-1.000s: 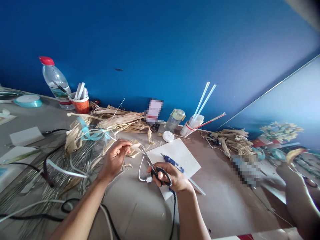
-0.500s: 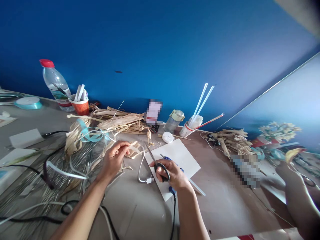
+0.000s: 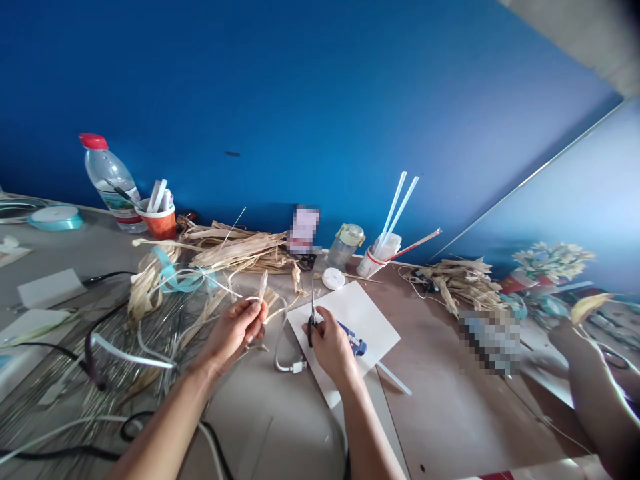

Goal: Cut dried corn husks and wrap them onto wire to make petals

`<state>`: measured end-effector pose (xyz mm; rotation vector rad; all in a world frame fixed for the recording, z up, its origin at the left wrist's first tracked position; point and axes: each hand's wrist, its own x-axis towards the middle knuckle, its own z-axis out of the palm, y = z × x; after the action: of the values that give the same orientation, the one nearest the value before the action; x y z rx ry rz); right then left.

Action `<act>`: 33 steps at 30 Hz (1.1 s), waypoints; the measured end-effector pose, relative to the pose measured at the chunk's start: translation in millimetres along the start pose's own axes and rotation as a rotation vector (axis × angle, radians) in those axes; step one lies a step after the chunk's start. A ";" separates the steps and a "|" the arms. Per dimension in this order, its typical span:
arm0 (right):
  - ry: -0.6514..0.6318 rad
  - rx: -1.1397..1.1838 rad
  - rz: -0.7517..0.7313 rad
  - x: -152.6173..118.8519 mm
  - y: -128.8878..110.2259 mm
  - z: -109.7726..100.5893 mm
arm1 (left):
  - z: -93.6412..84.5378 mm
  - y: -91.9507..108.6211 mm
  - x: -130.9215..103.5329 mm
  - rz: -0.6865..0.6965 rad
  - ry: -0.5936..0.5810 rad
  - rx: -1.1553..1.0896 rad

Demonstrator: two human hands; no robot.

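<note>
My left hand [image 3: 245, 323] pinches a small piece of pale dried corn husk [image 3: 263, 285], its pointed tip standing up above the fingertips. In my right hand [image 3: 327, 337] is a pair of scissors [image 3: 313, 300], fingers around the black handles and blades pointing up, away from me. The scissors are a short way right of the husk and do not touch it. Beneath the right hand lies a white sheet [image 3: 373, 313]. On it sits a blue tool [image 3: 356, 341], perhaps a glue gun, partly hidden by that hand.
Dried husks [image 3: 245, 250] are heaped behind my left hand, with a teal ribbon [image 3: 183, 273]. Many thin wires [image 3: 90, 393] and cables cover the left side. A bottle [image 3: 113, 183], a glass jar [image 3: 345, 245] and a straw cup [image 3: 373, 261] line the wall. A co-worker's hand [image 3: 567, 343] shows at right.
My right hand has turned, so the scissors now point straight up instead of toward the upper left. In my left hand, the husk piece has turned from sideways to upright.
</note>
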<state>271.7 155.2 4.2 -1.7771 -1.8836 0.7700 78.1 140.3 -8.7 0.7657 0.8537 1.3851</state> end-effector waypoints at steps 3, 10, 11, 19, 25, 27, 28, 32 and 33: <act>0.024 -0.123 0.010 -0.6 1.5 1.1 | -1.7 -1.7 0.9 -0.043 0.026 -0.091; -0.001 -0.288 0.039 -2.0 -0.3 1.6 | -3.8 -2.3 -2.5 -0.103 0.037 -0.130; 0.003 -0.304 0.037 -2.2 -0.9 1.3 | -4.1 -2.4 -2.8 -0.104 0.044 -0.102; -0.038 -0.366 0.040 -2.6 -4.9 0.7 | -11.6 -8.1 3.5 0.011 0.071 -0.018; -0.006 -0.391 0.013 -3.6 -3.8 3.9 | -6.5 -4.8 3.9 0.104 0.043 -0.015; 0.000 -0.399 -0.001 -4.0 -3.4 4.5 | -5.7 -4.5 3.9 0.103 0.050 -0.008; 0.006 -0.400 -0.009 -4.1 -3.4 4.5 | -5.6 -4.5 3.9 0.105 0.056 0.006; 0.049 -0.402 -0.042 -4.2 -4.5 3.7 | -4.0 -2.0 2.3 0.149 0.118 0.140; 0.056 -0.407 -0.046 -3.9 -4.6 3.5 | -2.9 -0.4 1.3 0.157 0.138 0.187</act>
<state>266.3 150.9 4.9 -1.9547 -2.1486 0.3291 75.9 141.5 -10.6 0.9042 1.0605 1.5250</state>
